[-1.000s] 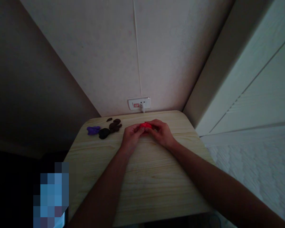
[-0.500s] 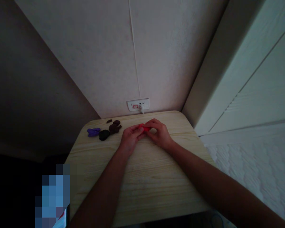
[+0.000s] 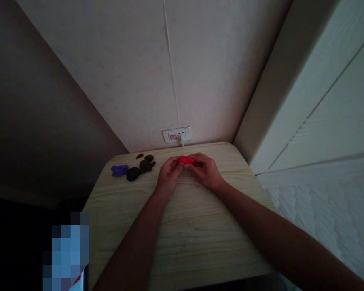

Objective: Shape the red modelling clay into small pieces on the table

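A lump of red modelling clay (image 3: 187, 160) is pinched between both hands near the back of the wooden table. My left hand (image 3: 170, 171) grips its left end, with the thumb on the near side. My right hand (image 3: 206, 170) holds the right end, fingers curled behind it and thumb in front. To the left of my hands lie a black clay lump (image 3: 133, 173), a purple clay lump (image 3: 119, 170) and dark brown clay pieces (image 3: 146, 165).
The light wooden table (image 3: 182, 242) stands against the wall. A wall socket (image 3: 176, 135) with a white plug is just behind its back edge. On the right are a pale door panel (image 3: 330, 101) and a white quilted surface (image 3: 318, 202). A pixelated patch covers the lower left.
The thumbs have shifted down along the red clay, and more of it shows between my hands. The other lumps lie where they were.
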{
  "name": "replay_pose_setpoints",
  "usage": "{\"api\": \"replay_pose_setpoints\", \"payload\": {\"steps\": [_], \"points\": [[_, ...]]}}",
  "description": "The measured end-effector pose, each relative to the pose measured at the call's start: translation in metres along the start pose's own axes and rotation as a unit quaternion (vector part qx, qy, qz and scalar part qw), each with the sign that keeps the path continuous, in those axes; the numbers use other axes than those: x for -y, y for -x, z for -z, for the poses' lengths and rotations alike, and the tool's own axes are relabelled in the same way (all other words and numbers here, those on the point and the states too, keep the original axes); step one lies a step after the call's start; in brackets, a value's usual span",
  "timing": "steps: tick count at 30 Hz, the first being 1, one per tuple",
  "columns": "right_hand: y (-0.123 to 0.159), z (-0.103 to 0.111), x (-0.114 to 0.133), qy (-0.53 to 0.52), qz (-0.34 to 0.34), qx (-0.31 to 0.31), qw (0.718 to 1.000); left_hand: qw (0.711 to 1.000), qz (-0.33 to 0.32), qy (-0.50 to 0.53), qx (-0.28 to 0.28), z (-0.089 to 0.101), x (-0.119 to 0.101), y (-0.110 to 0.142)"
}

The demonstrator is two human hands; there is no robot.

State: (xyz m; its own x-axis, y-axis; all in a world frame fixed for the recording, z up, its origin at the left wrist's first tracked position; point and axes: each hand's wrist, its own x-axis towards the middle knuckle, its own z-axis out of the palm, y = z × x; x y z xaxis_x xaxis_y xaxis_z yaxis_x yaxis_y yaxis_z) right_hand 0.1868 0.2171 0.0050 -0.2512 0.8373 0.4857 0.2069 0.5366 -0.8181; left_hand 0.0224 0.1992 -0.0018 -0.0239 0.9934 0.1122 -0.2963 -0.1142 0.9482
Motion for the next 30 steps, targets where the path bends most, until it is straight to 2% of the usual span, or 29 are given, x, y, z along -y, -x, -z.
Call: {"api": "replay_pose_setpoints", "payload": {"steps": [4, 9, 15, 23, 30], "points": [[0.001, 0.0, -0.002, 0.016, 0.012, -0.011, 1.0, 1.0, 0.012, 0.001, 0.014, 0.002, 0.0, 0.0], [0.002, -0.001, -0.002, 0.017, 0.027, -0.012, 0.999, 0.999, 0.005, -0.047, -0.008, 0.005, -0.001, 0.001], [0.004, -0.004, -0.007, 0.0, 0.022, -0.016, 1.0, 0.996, 0.02, -0.091, 0.001, 0.008, -0.005, 0.002], [0.002, -0.005, -0.001, -0.127, -0.093, 0.026, 0.987, 0.999, 0.031, -0.025, -0.004, 0.01, 0.001, -0.001], [0.001, -0.006, -0.007, -0.22, -0.135, 0.016, 0.966, 0.999, 0.016, -0.033, -0.027, 0.005, -0.001, -0.001]]}}
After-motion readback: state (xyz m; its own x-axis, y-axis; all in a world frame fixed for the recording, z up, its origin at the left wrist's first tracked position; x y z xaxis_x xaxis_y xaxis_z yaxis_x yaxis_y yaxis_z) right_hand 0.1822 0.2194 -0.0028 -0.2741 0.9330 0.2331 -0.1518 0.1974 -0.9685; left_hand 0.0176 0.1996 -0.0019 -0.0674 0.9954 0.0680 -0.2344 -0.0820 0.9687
